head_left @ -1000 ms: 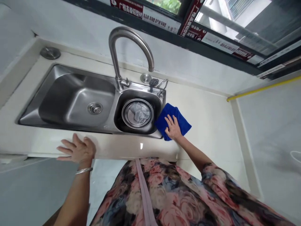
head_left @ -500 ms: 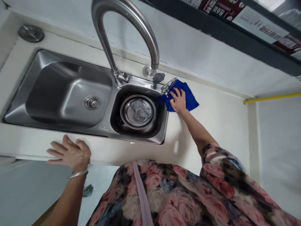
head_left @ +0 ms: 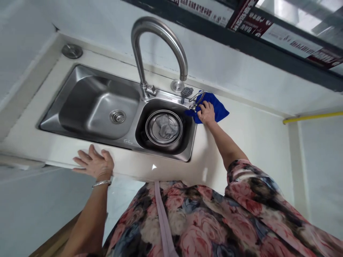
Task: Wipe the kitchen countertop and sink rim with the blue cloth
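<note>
Head view: the countertop (head_left: pixel 249 142) runs open to the right of the sink (head_left: pixel 134 125), giving the right hand (head_left: pixel 207 112) bare room as far as the side wall (head_left: pixel 324 157), while its back edge meets the wall under the window frame (head_left: pixel 233 39). The right hand lies on a blue cloth (head_left: pixel 219 109) with its fingers bent and slightly apart; whether they pinch the fabric I cannot tell. The cloth sits at the sink's back right corner, its left end reaching the rim beside a small tap (head_left: pixel 198 97), which stands in the way of any move leftward. Just past that tap is a steel scrubber (head_left: pixel 187 92), then the tall faucet (head_left: pixel 140 69) arching above the sink. Palm down and spread wide, the left hand (head_left: pixel 93 162) is at the counter's front edge, holding nothing (a silver bracelet (head_left: pixel 102 183) circles its wrist). In the smaller bowl, a colander (head_left: pixel 158 139) holds a crumpled grey cloth (head_left: pixel 167 126)
</note>
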`<action>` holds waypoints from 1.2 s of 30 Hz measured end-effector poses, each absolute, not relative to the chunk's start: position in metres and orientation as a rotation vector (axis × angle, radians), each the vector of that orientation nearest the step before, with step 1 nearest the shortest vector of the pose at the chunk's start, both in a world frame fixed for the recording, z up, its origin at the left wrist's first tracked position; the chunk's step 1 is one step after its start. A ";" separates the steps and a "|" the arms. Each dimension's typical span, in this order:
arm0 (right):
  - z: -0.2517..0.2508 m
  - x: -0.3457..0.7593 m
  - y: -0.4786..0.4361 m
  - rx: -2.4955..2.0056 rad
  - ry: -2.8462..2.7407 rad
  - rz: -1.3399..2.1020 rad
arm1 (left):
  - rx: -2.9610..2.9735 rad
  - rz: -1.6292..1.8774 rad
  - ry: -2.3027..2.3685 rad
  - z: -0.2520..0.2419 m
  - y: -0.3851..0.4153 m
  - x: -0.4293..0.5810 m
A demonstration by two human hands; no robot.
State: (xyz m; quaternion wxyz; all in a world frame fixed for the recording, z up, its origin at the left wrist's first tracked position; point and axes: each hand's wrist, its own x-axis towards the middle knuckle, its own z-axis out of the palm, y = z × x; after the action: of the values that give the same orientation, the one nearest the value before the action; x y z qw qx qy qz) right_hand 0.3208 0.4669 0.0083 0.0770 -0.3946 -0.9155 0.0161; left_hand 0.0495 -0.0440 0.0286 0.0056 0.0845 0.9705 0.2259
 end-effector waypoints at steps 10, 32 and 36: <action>0.013 0.365 0.369 -1.069 -2.808 0.030 | 0.346 0.875 3.040 0.027 -0.046 0.052; 0.014 0.417 0.319 -1.258 -2.713 0.123 | 0.349 0.697 3.093 0.022 -0.046 0.051; 0.016 0.388 0.376 -1.428 -2.750 0.056 | 0.337 0.662 3.095 0.020 -0.046 0.049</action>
State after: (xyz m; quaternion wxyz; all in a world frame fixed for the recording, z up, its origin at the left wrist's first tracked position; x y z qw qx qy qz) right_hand 0.3880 0.3756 0.0160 0.0214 -0.4607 -0.8871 0.0181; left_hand 0.0494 -0.0465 0.0205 -0.0205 0.1060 0.9722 0.2078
